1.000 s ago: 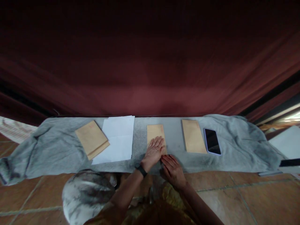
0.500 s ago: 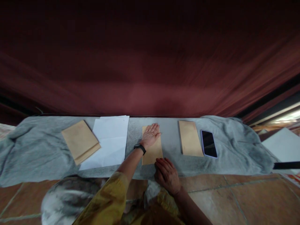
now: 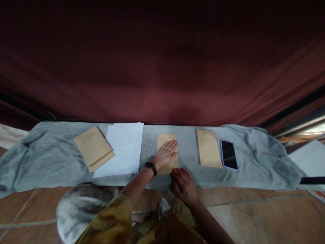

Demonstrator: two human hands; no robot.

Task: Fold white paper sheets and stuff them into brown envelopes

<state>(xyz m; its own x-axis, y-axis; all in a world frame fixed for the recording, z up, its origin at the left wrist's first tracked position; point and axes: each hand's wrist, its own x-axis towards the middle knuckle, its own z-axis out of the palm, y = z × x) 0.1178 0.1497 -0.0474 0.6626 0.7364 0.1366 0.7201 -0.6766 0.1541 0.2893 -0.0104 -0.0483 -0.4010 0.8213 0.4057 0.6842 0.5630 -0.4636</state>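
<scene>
A dark red curtain (image 3: pixel 162 98) backs the grey-draped table (image 3: pixel 188 149) in my view. Landmark: the white sheets (image 3: pixel 127 149). The brown envelope (image 3: pixel 169 167) lies flat to the right of the sheets, long axis pointing away from the body. I see the left hand (image 3: pixel 165 155), nearer the sheets, laid flat across the envelope's middle, fingers extended, gripping nothing. The right hand (image 3: pixel 185 184), farther from the sheets, rests at the near right corner, fingers slightly bent; I cannot tell whether it pinches the edge.

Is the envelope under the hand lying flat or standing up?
Flat: the envelope lies on the grey cloth, and the left hand rests palm-down on it.
</scene>
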